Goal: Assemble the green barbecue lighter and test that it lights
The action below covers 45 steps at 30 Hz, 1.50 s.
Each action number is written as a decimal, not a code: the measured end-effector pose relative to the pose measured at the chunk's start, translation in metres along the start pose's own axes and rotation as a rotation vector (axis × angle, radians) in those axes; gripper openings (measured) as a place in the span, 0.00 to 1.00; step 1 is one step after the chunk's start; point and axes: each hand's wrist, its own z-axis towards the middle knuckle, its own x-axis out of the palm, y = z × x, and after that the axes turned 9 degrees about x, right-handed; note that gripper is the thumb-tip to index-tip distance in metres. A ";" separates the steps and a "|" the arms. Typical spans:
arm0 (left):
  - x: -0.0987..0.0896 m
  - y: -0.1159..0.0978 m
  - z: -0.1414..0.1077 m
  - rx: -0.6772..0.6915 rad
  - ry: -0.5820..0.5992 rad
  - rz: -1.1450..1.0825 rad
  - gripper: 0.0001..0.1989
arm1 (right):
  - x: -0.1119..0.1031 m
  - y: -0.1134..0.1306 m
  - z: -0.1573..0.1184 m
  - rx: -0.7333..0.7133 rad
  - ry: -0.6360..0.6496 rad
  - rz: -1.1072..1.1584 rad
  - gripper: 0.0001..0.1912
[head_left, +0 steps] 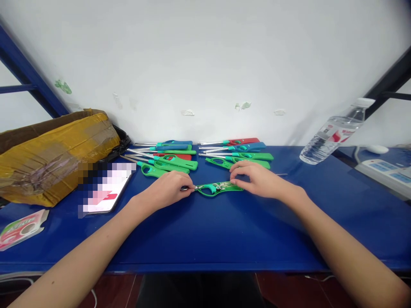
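Note:
A green long-necked lighter (220, 188) lies in front of me with its casing opened, so its teal trigger and inner parts show. My left hand (176, 188) pinches its metal neck between thumb and fingers. At the other end, the fingers of my right hand (252, 179) are closed on the tail of the green handle. Just behind it lies a loose green casing half (218, 161), partly covered by my right hand. Two groups of lighters lie farther back: a left pile (173, 160) in green, blue and red, and a right row (247, 147) in similar colours.
At left are a taped cardboard box (61, 158), a phone (111, 192) and a torn piece of printed card (24, 229). A water bottle (332, 132) stands at right, near a white power strip (388, 173). The white wall (205, 64) borders the blue table (205, 239) behind.

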 end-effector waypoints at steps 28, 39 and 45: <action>-0.001 -0.006 0.002 -0.009 -0.022 0.074 0.07 | -0.005 -0.038 0.002 0.037 -0.074 0.046 0.08; 0.001 -0.003 0.002 -0.006 -0.020 0.052 0.06 | -0.001 -0.029 0.004 0.006 0.052 0.072 0.07; 0.002 -0.004 0.002 -0.014 -0.019 0.035 0.06 | -0.002 -0.027 0.005 -0.004 0.050 0.069 0.07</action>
